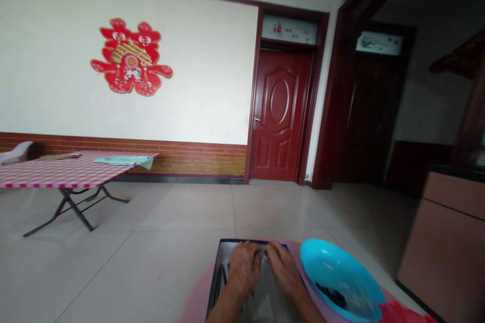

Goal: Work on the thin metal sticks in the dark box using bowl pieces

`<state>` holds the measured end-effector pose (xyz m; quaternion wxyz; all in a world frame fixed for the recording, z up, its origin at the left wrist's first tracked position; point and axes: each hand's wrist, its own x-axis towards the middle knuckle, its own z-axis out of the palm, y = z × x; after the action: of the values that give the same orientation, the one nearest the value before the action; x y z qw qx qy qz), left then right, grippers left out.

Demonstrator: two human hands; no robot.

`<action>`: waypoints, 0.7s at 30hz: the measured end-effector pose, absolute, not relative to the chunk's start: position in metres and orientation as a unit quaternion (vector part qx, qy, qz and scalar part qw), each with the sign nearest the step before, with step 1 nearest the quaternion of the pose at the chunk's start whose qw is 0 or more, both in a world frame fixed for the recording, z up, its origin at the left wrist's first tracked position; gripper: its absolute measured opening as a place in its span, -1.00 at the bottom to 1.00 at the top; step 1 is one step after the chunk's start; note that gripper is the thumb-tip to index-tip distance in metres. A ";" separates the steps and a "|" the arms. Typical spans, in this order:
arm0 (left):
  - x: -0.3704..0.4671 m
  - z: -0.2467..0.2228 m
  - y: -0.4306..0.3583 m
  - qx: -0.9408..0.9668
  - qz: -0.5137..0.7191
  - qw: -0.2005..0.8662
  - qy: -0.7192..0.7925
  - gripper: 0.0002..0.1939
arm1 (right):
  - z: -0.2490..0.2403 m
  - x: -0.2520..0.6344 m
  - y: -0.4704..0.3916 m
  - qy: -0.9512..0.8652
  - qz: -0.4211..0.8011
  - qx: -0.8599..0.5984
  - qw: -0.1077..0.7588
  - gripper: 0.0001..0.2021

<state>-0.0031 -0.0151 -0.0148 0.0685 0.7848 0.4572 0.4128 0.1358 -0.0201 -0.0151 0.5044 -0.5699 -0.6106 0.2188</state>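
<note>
Both of my hands are over a shallow dark-rimmed box (216,275) at the lower middle. My left hand (244,265) has its fingers bent and pinched near the box's far side. Close beside it, my right hand (283,268) is closed in a similar way, with the fingertips of the two hands almost meeting. A translucent plastic piece (270,295), perhaps a bag, runs from the fingertips back between my forearms. Thin dark sticks (224,275) lie in the box left of my left hand. My fingers hide the exact grip.
Right of the box, a blue basin (326,252) holds dark objects and something clear; a red crumpled thing (401,313) lies by it. All rest on a pink round surface (197,295). A checkered folding table (76,171) stands left, a cabinet (443,242) right.
</note>
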 end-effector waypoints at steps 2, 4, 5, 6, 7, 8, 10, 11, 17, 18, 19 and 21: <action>-0.003 -0.016 -0.014 0.785 0.413 0.062 0.458 -0.77 | -0.016 0.136 -0.020 -0.625 0.213 -0.568 0.492 -0.79; -0.003 -0.018 -0.013 0.789 0.412 0.054 0.453 -0.78 | -0.017 0.136 -0.021 -0.629 0.202 -0.571 0.487 -0.77; -0.003 -0.019 -0.013 0.791 0.412 0.051 0.450 -0.78 | -0.018 0.136 -0.021 -0.628 0.199 -0.574 0.486 -0.75; -0.002 -0.020 -0.013 0.793 0.411 0.051 0.447 -0.77 | -0.018 0.136 -0.021 -0.629 0.197 -0.576 0.484 -0.73; -0.002 -0.020 -0.012 0.795 0.410 0.052 0.444 -0.77 | -0.018 0.135 -0.021 -0.630 0.197 -0.576 0.482 -0.71; -0.002 -0.021 -0.012 0.797 0.409 0.054 0.442 -0.77 | -0.018 0.135 -0.021 -0.631 0.197 -0.576 0.481 -0.69; -0.002 -0.021 -0.012 0.796 0.410 0.058 0.442 -0.76 | -0.016 0.135 -0.022 -0.628 0.198 -0.579 0.481 -0.67; -0.002 -0.022 -0.012 0.793 0.413 0.058 0.444 -0.77 | -0.014 0.135 -0.023 -0.626 0.199 -0.582 0.480 -0.66; -0.002 -0.017 -0.014 0.786 0.418 0.066 0.450 -0.78 | -0.012 0.136 -0.024 -0.640 0.205 -0.579 0.462 -0.74; -0.003 -0.017 -0.014 0.787 0.416 0.066 0.451 -0.78 | -0.013 0.136 -0.023 -0.642 0.205 -0.580 0.458 -0.74; -0.003 -0.016 -0.014 0.788 0.414 0.066 0.451 -0.79 | -0.013 0.137 -0.023 -0.642 0.205 -0.582 0.455 -0.74; -0.002 -0.017 -0.014 0.791 0.411 0.066 0.448 -0.79 | -0.015 0.136 -0.022 -0.640 0.205 -0.587 0.451 -0.70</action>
<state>-0.0025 -0.0143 -0.0173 0.0655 0.7912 0.4477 0.4114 0.1365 -0.0224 -0.0150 0.4509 -0.5869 -0.6405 0.2052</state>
